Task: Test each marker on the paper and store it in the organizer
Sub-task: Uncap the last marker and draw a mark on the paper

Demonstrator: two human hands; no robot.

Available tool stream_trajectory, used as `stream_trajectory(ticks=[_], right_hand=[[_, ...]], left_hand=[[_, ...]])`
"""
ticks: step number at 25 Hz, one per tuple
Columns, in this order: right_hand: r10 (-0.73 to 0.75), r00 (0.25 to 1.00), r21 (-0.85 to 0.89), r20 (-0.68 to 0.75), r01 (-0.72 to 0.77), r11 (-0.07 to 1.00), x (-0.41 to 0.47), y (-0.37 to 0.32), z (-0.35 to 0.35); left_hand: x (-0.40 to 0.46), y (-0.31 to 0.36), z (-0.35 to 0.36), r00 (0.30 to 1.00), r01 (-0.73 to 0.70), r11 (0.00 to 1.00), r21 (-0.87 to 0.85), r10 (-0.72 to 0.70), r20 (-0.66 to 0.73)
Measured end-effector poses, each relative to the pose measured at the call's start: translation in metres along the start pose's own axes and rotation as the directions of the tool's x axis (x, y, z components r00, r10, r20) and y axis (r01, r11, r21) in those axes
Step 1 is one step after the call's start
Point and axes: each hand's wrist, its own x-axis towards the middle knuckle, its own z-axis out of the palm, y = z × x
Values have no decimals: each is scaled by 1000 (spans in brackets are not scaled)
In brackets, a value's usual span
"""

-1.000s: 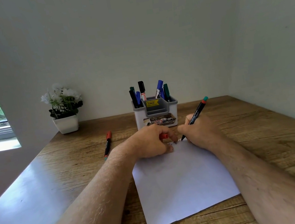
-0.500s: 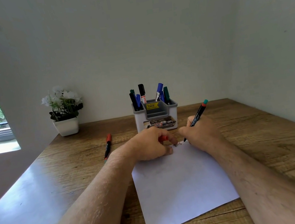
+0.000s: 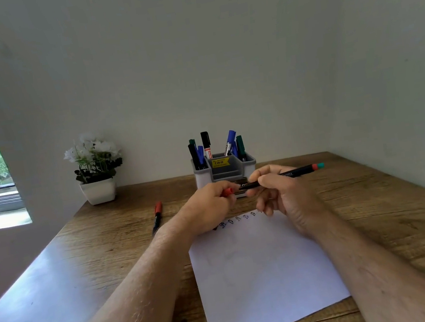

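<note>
1. Right hand [image 3: 284, 197] up above the paper [image 3: 262, 271], fingers pinching a black marker [image 3: 276, 178] held level, tip pointing left.
2. Left hand [image 3: 209, 207] curled round a red cap [image 3: 227, 192], just beside that tip.
3. Organizer [image 3: 250, 165] behind, full of markers.
4. Another marker [image 3: 157, 217] lying on the desk [image 3: 376, 206], left.

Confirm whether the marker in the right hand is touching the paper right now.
No, the right hand holds the marker level in the air above the paper, its tip pointing at the red cap in the left hand.
</note>
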Motion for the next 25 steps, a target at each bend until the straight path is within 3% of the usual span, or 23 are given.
stream_trajectory(ticks=[3, 10, 14, 18, 25], right_hand=[[19, 1000, 108, 8, -20, 994, 0, -2, 2], [47, 999, -5, 2, -47, 999, 3, 1, 4], [23, 999, -63, -33, -25, 998, 7, 1, 2], [10, 999, -50, -35, -11, 999, 10, 2, 2], [42, 997, 234, -72, -24, 972, 9, -1, 0]], left_hand=[[1, -1, 1, 1000, -5, 1000, 14, 5, -1], [-2, 7, 1, 995, -105, 994, 37, 105, 0], [1, 4, -4, 995, -100, 965, -241, 94, -35], [3, 8, -3, 994, -106, 928, -357, 96, -44], [4, 8, -9, 993, -95, 802, -589, 39, -107]])
